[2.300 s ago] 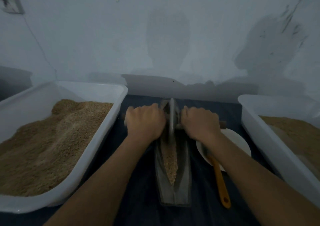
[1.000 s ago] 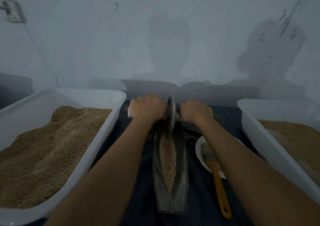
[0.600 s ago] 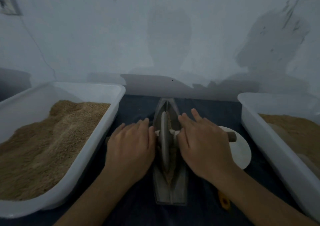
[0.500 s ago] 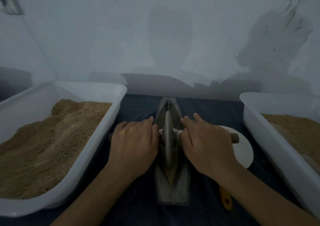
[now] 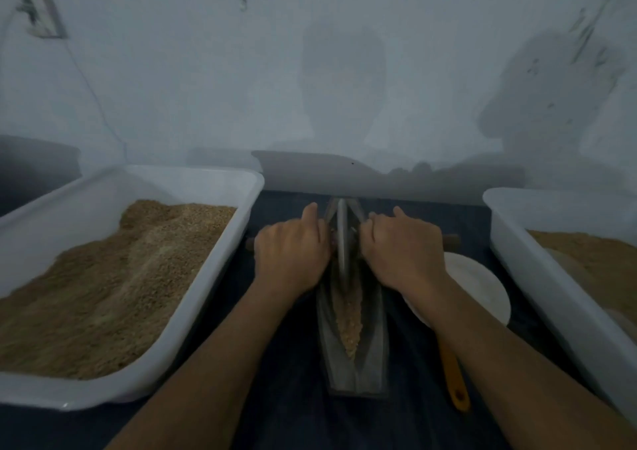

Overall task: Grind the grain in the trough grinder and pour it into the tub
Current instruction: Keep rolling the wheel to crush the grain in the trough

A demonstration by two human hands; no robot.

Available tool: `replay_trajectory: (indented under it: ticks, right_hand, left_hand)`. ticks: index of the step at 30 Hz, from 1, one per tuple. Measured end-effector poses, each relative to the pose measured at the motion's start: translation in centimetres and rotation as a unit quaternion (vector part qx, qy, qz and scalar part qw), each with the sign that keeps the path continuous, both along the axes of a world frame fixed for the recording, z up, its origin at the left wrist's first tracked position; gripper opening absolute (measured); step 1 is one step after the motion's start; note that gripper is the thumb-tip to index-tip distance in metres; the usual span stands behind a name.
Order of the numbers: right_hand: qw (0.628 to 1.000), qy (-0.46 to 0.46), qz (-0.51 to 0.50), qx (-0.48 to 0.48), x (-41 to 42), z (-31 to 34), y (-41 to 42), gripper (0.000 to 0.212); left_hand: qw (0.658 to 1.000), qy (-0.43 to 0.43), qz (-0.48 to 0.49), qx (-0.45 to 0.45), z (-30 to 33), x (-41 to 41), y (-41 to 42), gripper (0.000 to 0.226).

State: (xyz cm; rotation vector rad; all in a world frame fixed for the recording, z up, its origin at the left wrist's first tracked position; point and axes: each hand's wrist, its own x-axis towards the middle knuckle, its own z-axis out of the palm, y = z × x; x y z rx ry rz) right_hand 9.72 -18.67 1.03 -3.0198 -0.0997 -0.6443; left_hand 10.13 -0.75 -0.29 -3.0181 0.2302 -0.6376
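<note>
The trough point(image 5: 351, 353) is set between two tubs point(image 5: 213, 277) point(image 5: 537, 277), with grain point(image 5: 349, 322) held in it. The wheel point(image 5: 342, 242) is stood in its far half, flanked by the left hand point(image 5: 291, 253) and right hand point(image 5: 403, 253). A plate point(image 5: 479, 291) and brush point(image 5: 454, 380) are placed right of it.

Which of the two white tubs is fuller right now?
The white plastic tub on the left: its tan grain heaps close to the rim at the back. The white plastic tub on the right shows a lower layer, though it is partly out of frame.
</note>
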Motion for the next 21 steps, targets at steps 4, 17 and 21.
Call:
replay_trajectory:
  ticks: [4,17,21]
  right_hand:
    - [0.999,0.020,0.044,0.008,-5.2,0.1,-0.2,0.061]
    - [0.999,0.010,-0.007,-0.033,-2.2,0.4,0.2,0.039]
    - [0.997,-0.040,-0.009,-0.060,1.6,0.6,1.1,0.041]
  left_hand:
    - [0.993,-0.019,-0.065,-0.100,-0.4,-4.9,1.3,0.049]
    - [0.991,-0.037,-0.032,-0.127,0.3,-2.4,0.3,0.040]
    - [0.982,-0.071,-0.009,-0.176,-0.5,1.3,-0.2,0.028]
